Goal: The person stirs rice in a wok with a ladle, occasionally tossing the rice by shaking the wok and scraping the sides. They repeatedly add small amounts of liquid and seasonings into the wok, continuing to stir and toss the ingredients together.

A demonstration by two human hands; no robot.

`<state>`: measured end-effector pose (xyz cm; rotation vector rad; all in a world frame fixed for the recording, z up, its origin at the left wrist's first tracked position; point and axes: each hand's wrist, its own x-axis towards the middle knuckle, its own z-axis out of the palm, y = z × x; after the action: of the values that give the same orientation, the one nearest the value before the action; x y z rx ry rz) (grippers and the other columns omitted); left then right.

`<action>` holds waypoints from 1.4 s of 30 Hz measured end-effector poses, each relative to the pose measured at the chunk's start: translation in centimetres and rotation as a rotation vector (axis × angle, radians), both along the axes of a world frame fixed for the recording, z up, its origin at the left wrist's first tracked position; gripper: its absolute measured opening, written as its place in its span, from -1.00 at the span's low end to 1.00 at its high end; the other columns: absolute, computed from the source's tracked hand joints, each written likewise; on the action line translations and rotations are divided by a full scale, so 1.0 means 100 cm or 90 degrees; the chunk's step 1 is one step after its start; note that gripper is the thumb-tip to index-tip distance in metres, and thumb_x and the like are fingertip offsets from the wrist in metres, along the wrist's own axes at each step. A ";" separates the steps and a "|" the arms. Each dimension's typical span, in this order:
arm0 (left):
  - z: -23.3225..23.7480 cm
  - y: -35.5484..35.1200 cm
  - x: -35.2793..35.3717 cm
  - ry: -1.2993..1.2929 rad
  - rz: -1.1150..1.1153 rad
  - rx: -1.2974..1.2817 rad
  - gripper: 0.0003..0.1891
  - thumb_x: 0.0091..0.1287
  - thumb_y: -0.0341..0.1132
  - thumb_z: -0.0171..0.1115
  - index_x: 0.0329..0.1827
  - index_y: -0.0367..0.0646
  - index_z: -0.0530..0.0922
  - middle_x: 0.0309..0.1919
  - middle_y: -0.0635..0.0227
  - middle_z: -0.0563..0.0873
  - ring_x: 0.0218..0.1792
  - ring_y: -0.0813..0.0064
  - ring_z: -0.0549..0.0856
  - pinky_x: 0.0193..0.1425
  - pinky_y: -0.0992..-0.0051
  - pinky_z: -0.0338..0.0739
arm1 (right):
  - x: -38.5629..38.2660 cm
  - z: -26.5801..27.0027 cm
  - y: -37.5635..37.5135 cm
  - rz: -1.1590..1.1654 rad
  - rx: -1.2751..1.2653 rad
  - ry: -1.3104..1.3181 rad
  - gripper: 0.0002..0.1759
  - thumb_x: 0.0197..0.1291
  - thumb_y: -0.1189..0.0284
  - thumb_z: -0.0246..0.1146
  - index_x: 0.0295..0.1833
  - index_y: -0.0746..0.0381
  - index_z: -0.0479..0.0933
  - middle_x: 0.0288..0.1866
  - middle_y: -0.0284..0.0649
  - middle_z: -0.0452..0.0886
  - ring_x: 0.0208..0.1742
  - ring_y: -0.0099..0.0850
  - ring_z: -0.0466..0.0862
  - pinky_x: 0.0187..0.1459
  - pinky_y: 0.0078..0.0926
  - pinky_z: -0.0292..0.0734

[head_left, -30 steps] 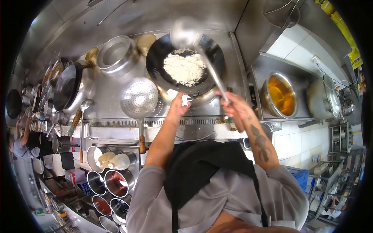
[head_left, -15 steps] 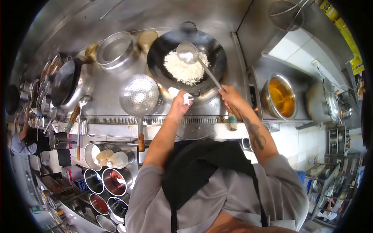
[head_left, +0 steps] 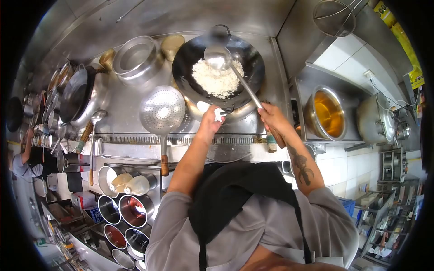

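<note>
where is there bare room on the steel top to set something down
The steel top is bare between the perforated skimmer and resting ladle. A narrower strip runs between the wok and the raised right edge. It is crowded at far left around the dark pans.

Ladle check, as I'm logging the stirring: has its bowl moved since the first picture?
Yes: the ladle bowl has come nearer, from the far rim of the wok to the far side of the rice.

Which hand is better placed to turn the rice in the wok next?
Right, likely: the right hand holds the ladle, its bowl over the rice. The left hand is busy with a white cloth at the near handle of the wok.
</note>
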<state>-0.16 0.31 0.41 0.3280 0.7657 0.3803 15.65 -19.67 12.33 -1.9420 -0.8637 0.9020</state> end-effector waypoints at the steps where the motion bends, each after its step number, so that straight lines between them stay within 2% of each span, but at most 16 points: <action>1: -0.001 0.000 -0.001 0.002 -0.004 0.002 -0.85 0.25 -0.31 0.17 -0.19 -0.09 0.43 -0.36 0.31 0.58 -0.40 0.42 0.56 -0.56 0.46 0.41 | 0.006 -0.011 0.002 0.010 -0.030 -0.040 -0.79 0.42 0.38 0.07 -0.02 0.29 0.48 -0.62 -0.39 0.39 -0.77 -0.61 0.37 -0.72 -0.59 0.25; 5: 0.010 -0.003 -0.001 0.028 0.010 -0.017 -0.91 0.25 -0.33 0.15 -0.23 -0.03 0.44 -0.42 0.38 0.54 -0.43 0.46 0.52 -0.57 0.48 0.37 | 0.023 -0.014 0.011 -0.037 -0.036 -0.021 -0.66 0.38 0.33 0.10 0.12 0.33 0.49 -0.65 -0.34 0.41 -0.77 -0.55 0.40 -0.70 -0.48 0.33; 12: 0.002 -0.001 -0.001 0.003 0.008 -0.010 -0.84 0.24 -0.32 0.17 -0.17 -0.07 0.42 -0.35 0.30 0.57 -0.40 0.40 0.56 -0.57 0.46 0.41 | 0.043 -0.010 0.029 -0.152 -0.033 -0.143 -0.69 0.36 0.32 0.11 0.01 0.35 0.49 -0.63 -0.23 0.49 -0.75 -0.48 0.46 -0.65 -0.42 0.40; 15: 0.006 -0.001 0.000 -0.001 0.000 -0.008 -0.84 0.23 -0.33 0.17 -0.17 -0.07 0.42 -0.36 0.30 0.57 -0.40 0.41 0.57 -0.57 0.46 0.42 | 0.033 -0.030 0.058 -0.124 -0.007 -0.051 -0.75 0.41 0.31 0.09 -0.03 0.30 0.45 -0.63 -0.40 0.37 -0.79 -0.61 0.36 -0.78 -0.54 0.23; 18: 0.002 0.001 -0.002 0.012 -0.022 -0.023 -0.84 0.23 -0.34 0.18 -0.18 -0.06 0.43 -0.35 0.31 0.57 -0.39 0.41 0.57 -0.57 0.46 0.42 | 0.010 -0.036 0.064 0.008 -0.048 0.049 -0.66 0.35 0.31 0.13 0.09 0.31 0.46 -0.55 -0.23 0.52 -0.69 -0.49 0.49 -0.61 -0.40 0.42; 21: 0.003 0.003 -0.002 0.015 -0.012 -0.021 -0.85 0.23 -0.34 0.19 -0.18 -0.05 0.44 -0.33 0.31 0.58 -0.36 0.42 0.56 -0.54 0.47 0.44 | -0.008 -0.004 0.012 0.098 -0.058 -0.071 -0.68 0.35 0.32 0.11 0.13 0.25 0.46 -0.48 -0.16 0.58 -0.58 -0.39 0.57 -0.50 -0.34 0.48; 23: 0.007 0.007 -0.002 0.026 -0.014 -0.029 -0.86 0.25 -0.34 0.18 -0.18 -0.05 0.44 -0.32 0.31 0.57 -0.35 0.41 0.55 -0.53 0.47 0.44 | 0.013 0.010 -0.034 0.222 0.062 -0.319 -0.68 0.35 0.36 0.09 0.17 0.20 0.44 -0.40 -0.06 0.62 -0.43 -0.19 0.65 -0.37 -0.18 0.53; 25: 0.011 -0.004 -0.005 0.012 -0.002 -0.043 -0.87 0.27 -0.34 0.16 -0.17 -0.05 0.44 -0.31 0.30 0.57 -0.35 0.40 0.55 -0.53 0.47 0.44 | 0.010 0.076 -0.061 0.230 -0.224 -0.409 -0.64 0.35 0.40 0.08 0.23 0.23 0.38 -0.34 0.04 0.63 -0.34 -0.01 0.66 -0.26 -0.03 0.53; 28: 0.042 -0.043 -0.017 -0.060 0.000 -0.007 -0.91 0.37 -0.30 0.11 -0.16 -0.05 0.44 -0.31 0.28 0.57 -0.34 0.37 0.55 -0.51 0.49 0.45 | 0.017 0.081 -0.080 0.232 -0.203 -0.583 -0.58 0.35 0.39 0.09 0.27 0.33 0.38 -0.31 0.11 0.62 -0.31 0.01 0.65 -0.26 -0.08 0.55; 31: 0.123 -0.109 -0.060 -0.004 -0.030 -0.116 -0.89 0.40 -0.27 0.08 -0.15 -0.09 0.43 -0.33 0.29 0.56 -0.37 0.36 0.56 -0.51 0.49 0.47 | 0.004 0.092 -0.074 0.234 -0.219 -0.611 -0.55 0.31 0.40 0.13 0.25 0.39 0.38 -0.32 0.13 0.62 -0.25 0.03 0.65 -0.20 -0.07 0.54; 34: 0.122 -0.095 -0.056 -0.045 -0.010 -0.189 -0.89 0.39 -0.27 0.09 -0.14 -0.06 0.43 -0.37 0.32 0.56 -0.42 0.37 0.55 -0.50 0.47 0.48 | 0.001 0.095 -0.080 0.245 -0.117 -0.611 -0.61 0.35 0.40 0.09 0.22 0.34 0.39 -0.35 0.10 0.62 -0.29 0.05 0.65 -0.22 0.00 0.53; 36: 0.056 -0.067 -0.047 -0.194 -0.125 0.287 -0.89 0.40 -0.27 0.06 -0.15 -0.07 0.45 -0.40 0.34 0.55 -0.42 0.43 0.54 -0.49 0.51 0.46 | -0.006 0.109 -0.092 0.248 -0.102 -0.545 -0.59 0.34 0.37 0.11 0.24 0.32 0.41 -0.33 0.13 0.62 -0.25 0.05 0.65 -0.16 -0.01 0.53; 38: 0.078 -0.076 -0.035 -0.108 -0.048 0.092 -0.89 0.39 -0.30 0.05 -0.17 -0.13 0.45 -0.39 0.32 0.54 -0.39 0.45 0.55 -0.48 0.56 0.45 | -0.002 0.136 -0.101 0.259 -0.082 -0.487 -0.56 0.32 0.37 0.17 0.26 0.31 0.44 -0.20 0.16 0.63 -0.19 0.04 0.66 -0.11 -0.15 0.54; 39: 0.136 -0.107 -0.048 0.032 0.004 -0.077 -0.90 0.37 -0.31 0.06 -0.19 -0.12 0.45 -0.40 0.33 0.54 -0.39 0.45 0.56 -0.49 0.58 0.44 | 0.006 0.143 -0.105 0.268 -0.108 -0.419 -0.55 0.32 0.35 0.19 0.27 0.30 0.44 -0.20 0.13 0.64 -0.19 0.01 0.67 -0.10 -0.19 0.55; 40: 0.159 -0.113 -0.058 -0.030 -0.071 -0.092 -0.92 0.36 -0.32 0.04 -0.21 -0.10 0.46 -0.44 0.35 0.54 -0.41 0.45 0.56 -0.48 0.57 0.44 | 0.013 0.146 -0.108 0.274 -0.114 -0.396 -0.55 0.31 0.35 0.19 0.26 0.29 0.45 -0.21 0.13 0.64 -0.20 0.00 0.67 -0.12 -0.19 0.55; 42: 0.140 -0.085 -0.050 -0.030 -0.048 -0.141 -0.92 0.36 -0.33 0.03 -0.19 -0.09 0.47 -0.45 0.36 0.54 -0.42 0.45 0.55 -0.49 0.57 0.44 | 0.028 0.142 -0.095 0.283 -0.158 -0.397 -0.57 0.30 0.34 0.20 0.24 0.29 0.46 -0.25 0.11 0.64 -0.22 -0.01 0.66 -0.16 -0.17 0.54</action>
<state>-5.16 -8.23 14.37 0.1391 0.7391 0.2286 18.42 -29.22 26.56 -2.3416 -1.6588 0.6625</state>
